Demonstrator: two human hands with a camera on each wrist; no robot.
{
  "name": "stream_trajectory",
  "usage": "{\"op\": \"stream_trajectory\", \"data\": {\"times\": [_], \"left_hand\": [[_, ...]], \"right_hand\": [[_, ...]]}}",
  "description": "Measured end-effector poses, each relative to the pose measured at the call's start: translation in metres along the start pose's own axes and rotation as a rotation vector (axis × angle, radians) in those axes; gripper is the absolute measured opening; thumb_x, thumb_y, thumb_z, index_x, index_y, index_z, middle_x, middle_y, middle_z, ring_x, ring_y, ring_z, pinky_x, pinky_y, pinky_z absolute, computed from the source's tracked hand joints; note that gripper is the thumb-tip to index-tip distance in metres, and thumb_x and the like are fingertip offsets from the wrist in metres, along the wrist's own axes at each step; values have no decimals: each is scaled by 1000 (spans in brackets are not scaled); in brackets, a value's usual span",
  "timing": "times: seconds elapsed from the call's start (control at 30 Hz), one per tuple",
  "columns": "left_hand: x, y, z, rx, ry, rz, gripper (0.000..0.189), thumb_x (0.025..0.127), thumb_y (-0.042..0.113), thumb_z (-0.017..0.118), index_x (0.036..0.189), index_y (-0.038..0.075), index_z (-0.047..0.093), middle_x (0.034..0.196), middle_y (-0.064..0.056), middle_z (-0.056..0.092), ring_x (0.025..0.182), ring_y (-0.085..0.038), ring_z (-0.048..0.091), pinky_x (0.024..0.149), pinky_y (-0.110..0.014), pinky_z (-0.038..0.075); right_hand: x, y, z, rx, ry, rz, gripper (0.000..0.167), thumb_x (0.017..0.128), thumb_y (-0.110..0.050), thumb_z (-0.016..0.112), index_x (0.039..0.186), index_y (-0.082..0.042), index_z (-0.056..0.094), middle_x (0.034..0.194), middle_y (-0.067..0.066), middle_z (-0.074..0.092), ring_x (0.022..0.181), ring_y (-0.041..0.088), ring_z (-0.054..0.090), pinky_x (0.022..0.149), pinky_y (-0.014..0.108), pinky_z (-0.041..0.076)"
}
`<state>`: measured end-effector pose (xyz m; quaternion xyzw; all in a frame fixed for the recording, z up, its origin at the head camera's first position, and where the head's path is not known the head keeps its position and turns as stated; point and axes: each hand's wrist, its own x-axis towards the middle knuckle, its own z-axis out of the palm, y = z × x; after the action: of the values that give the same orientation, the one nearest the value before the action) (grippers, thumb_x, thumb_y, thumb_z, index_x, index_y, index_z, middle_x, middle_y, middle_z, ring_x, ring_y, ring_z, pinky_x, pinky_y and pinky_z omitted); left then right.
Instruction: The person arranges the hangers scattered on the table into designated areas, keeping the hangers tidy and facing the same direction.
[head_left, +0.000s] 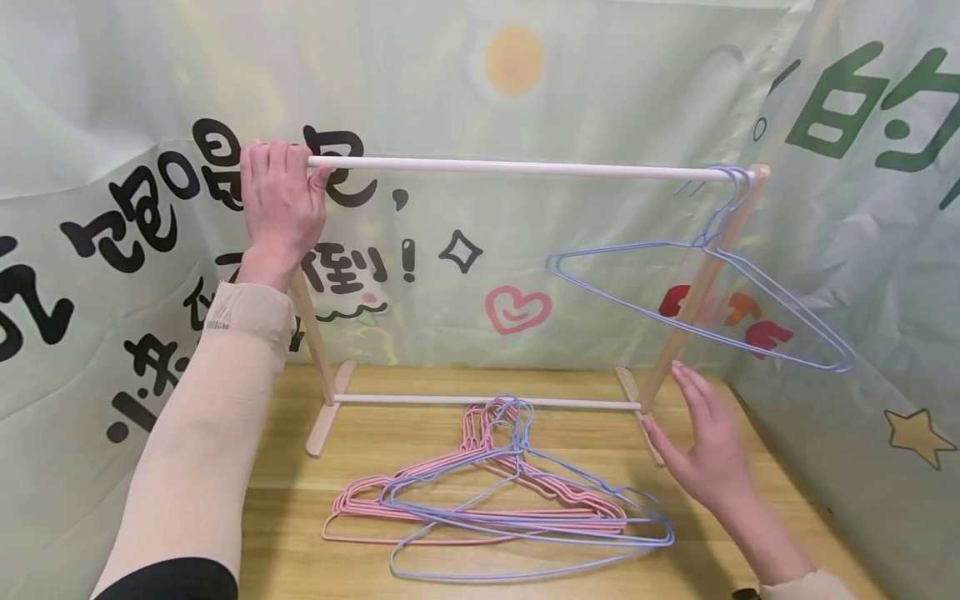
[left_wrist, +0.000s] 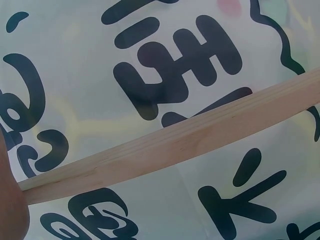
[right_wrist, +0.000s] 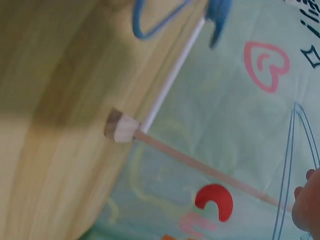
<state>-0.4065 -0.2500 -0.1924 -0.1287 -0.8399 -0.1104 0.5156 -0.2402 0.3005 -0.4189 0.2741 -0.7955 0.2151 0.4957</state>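
Note:
At the rack's upper left corner, my left hand (head_left: pixel 281 196) grips the end of the white top rod (head_left: pixel 495 166), fingers laid over it. The left wooden post (left_wrist: pixel 150 148) runs from that hand across the left wrist view. My right hand (head_left: pixel 708 446) is in the air by the foot of the right post (head_left: pixel 688 308), fingers spread and holding nothing. Above it, blue wire hangers (head_left: pixel 705 242) hang by their hooks at the rod's right end. Pink hangers (head_left: pixel 347 506) and more blue hangers (head_left: pixel 530 450) lie overlapping on the table in front of the rack.
The rack's lower white rod (head_left: pixel 420 401) joins its two wooden feet (head_left: pixel 324 429) on the wood-grain table (head_left: pixel 285 500). Printed fabric (head_left: pixel 420 83) with black lettering stands close behind and on both sides. The hanger pile lies against the lower rod.

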Motion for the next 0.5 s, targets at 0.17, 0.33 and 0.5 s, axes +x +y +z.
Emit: {"op": "stream_trajectory", "data": {"times": [0.17, 0.33, 0.5], "left_hand": [[0, 1, 0, 1, -10, -6, 54, 110, 50, 34, 107, -2, 46, 100, -20, 40, 104, -43, 33, 116, -51, 22], [0, 1, 0, 10, -17, -13, 55, 111, 51, 33, 108, -2, 46, 101, -20, 40, 105, -43, 33, 119, -50, 20], [0, 1, -1, 12, -24, -17, 56, 111, 51, 32, 109, -3, 46, 102, -22, 41, 107, -44, 34, 123, -49, 16]], "right_hand": [[-12, -8, 12, 53, -50, -13, 82, 100, -59, 59, 141, 11, 53, 141, 28, 58, 124, 43, 55, 120, 24, 26], [-25, -18, 17, 116, -205, 21, 80, 98, -54, 65, 146, 8, 51, 144, 26, 55, 132, 37, 52, 122, 24, 23], [-39, -24, 19, 139, -419, 73, 88, 81, -28, 86, 154, -1, 46, 152, 18, 52, 135, 43, 50, 122, 23, 16]]}}
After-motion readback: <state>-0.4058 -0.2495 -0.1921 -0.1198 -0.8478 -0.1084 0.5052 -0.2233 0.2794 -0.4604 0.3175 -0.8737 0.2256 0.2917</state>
